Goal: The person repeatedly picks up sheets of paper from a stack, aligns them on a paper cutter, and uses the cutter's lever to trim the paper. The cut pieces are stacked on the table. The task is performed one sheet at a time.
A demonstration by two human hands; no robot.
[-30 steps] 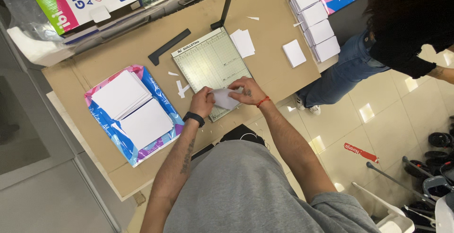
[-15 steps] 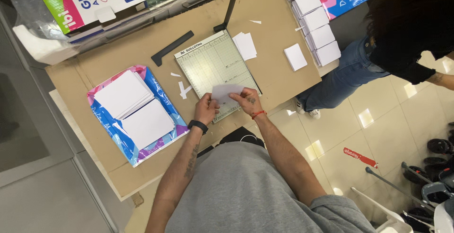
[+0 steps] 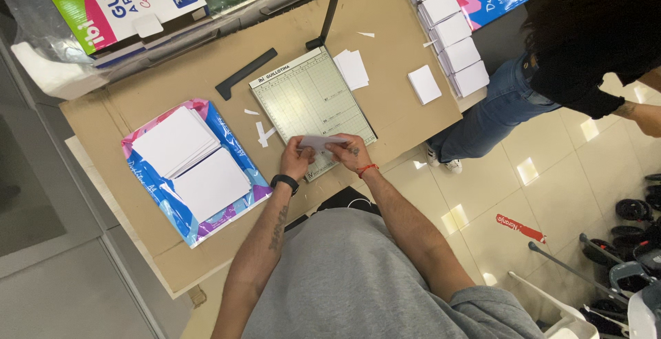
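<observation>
My left hand (image 3: 296, 158) and my right hand (image 3: 349, 152) together hold a small stack of white paper cards (image 3: 321, 141) edge-on, just above the near end of a pale green paper guillotine (image 3: 310, 101). The guillotine's black blade arm (image 3: 330, 5) stands raised at its far right corner. A black watch band sits on my left wrist and a red cord on my right. Both hands pinch the cards from either end.
Two stacks of white sheets lie on an opened blue and pink wrapper (image 3: 196, 167) at the left. Small card piles (image 3: 451, 29) line the far right of the cardboard-covered table (image 3: 138, 98). Another person in jeans (image 3: 496, 105) stands at the right. A black bar (image 3: 246, 72) and paper scraps lie near the guillotine.
The cards were lifted off the guillotine's near end and turned from flat to edge-on between both hands. The view has shifted slightly.
</observation>
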